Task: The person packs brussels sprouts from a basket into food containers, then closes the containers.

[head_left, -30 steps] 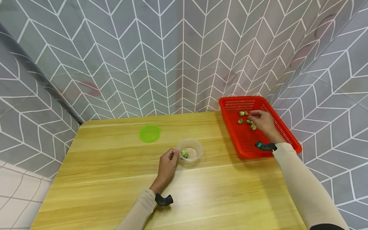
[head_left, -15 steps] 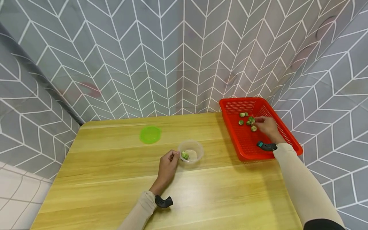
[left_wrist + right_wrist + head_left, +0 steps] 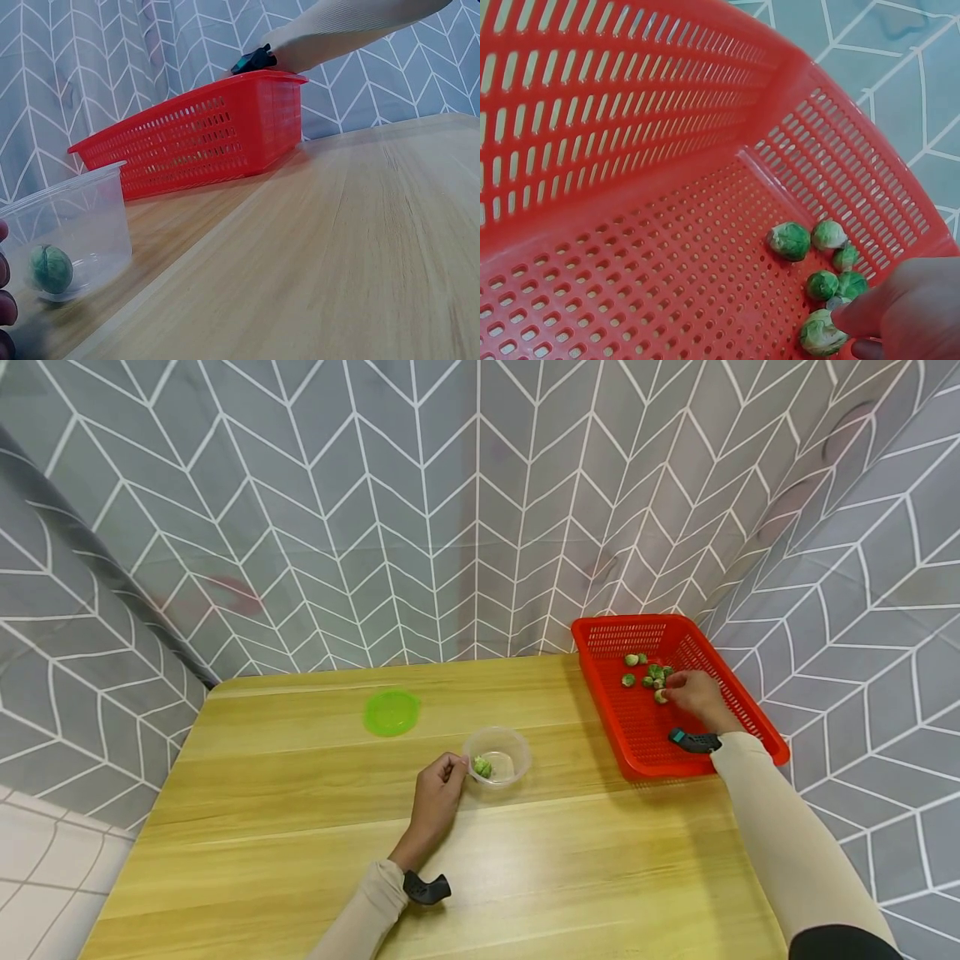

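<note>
My left hand [image 3: 437, 789] pinches the near-left rim of a clear round plastic container [image 3: 517, 752], which stands on the table. A single green Brussels sprout [image 3: 51, 268] lies inside it, close to the left fingers. On the right, my right hand [image 3: 696, 695] is down inside a red plastic basket [image 3: 622, 739]. Its thumb and fingers are at a pale green Brussels sprout [image 3: 823, 334], gripping it at the side. Several more Brussels sprouts [image 3: 789, 241] lie around it on the basket's perforated floor; part of the cluster is hidden behind the hand.
A bright green round lid [image 3: 392, 712] lies flat on the wooden table [image 3: 300, 827], left of and behind the container. Patterned grey curtains [image 3: 450, 510] hang along the back and sides. The basket's raised walls surround the right hand.
My right hand has let a sprout down among the others in the basket and shifted slightly nearer, to the pale sprout at the front. The left hand and container stay put.
</note>
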{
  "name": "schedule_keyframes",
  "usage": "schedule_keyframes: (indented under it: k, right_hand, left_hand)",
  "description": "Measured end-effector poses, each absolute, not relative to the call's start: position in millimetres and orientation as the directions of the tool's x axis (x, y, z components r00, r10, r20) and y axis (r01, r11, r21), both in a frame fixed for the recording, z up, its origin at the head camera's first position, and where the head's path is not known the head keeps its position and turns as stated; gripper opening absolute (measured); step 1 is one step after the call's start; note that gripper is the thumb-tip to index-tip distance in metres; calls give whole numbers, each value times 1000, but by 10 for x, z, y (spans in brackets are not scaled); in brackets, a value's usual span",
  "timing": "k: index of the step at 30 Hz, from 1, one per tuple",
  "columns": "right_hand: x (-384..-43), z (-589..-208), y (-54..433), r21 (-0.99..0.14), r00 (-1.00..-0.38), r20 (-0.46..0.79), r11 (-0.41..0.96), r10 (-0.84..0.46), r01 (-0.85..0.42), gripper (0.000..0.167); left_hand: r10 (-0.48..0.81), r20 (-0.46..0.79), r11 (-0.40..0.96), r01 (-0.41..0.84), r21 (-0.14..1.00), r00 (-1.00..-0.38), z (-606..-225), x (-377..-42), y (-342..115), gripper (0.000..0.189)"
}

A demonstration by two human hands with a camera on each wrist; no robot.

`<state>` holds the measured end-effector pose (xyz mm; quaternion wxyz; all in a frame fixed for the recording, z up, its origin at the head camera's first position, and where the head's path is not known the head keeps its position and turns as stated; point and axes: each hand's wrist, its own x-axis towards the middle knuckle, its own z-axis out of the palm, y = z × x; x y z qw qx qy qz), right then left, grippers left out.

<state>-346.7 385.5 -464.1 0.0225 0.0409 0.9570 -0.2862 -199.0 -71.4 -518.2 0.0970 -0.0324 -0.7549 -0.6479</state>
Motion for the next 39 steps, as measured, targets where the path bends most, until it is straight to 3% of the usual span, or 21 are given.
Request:
schedule_keyframes:
  k: [39]
  right_hand:
    - [-3523, -4651, 3829, -526, -998, -33, 848, 56, 65, 28]
  left_hand:
    - [-70, 215, 167, 201, 965, -974, -5236, -2019, -719, 21]
